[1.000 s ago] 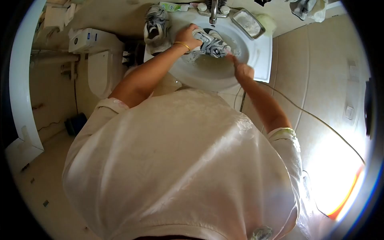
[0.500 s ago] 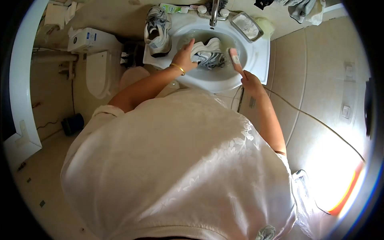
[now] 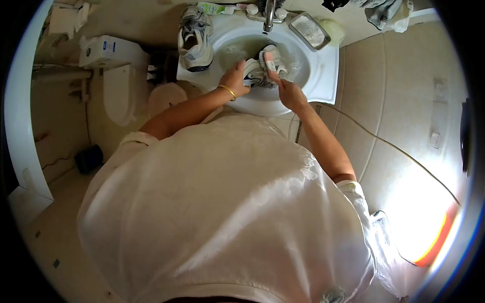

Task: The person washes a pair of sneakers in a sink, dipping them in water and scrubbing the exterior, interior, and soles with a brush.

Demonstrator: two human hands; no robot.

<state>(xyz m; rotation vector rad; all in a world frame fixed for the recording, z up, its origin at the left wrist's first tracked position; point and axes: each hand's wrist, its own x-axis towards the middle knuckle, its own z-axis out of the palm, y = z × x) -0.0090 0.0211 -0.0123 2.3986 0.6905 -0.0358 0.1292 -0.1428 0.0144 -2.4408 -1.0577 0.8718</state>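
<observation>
In the head view, a wet white and grey sneaker (image 3: 256,67) lies tilted in the water of a white washbasin (image 3: 275,107). My left hand (image 3: 234,82) grips its left end, with a gold bangle on the wrist. The pink handle of a scrubbing brush (image 3: 272,70) is closed in my right hand (image 3: 292,96). Its bristles press against the upper of the sneaker. A second sneaker (image 3: 196,46) rests on the basin's left rim, outside the water. Part of the held shoe is hidden behind the brush and my left fingers.
A metal tray of white powder (image 3: 309,31) stands on the right rim, beside the faucet (image 3: 269,17). Behind the basin lies a green and white tube (image 3: 214,8). A toilet (image 3: 120,93) is at left. A hose (image 3: 389,144) runs along the right wall.
My right hand has brought the brush left, from beside the sneaker onto it. The sneaker has turned in the basin, its right end now higher. My left hand keeps hold.
</observation>
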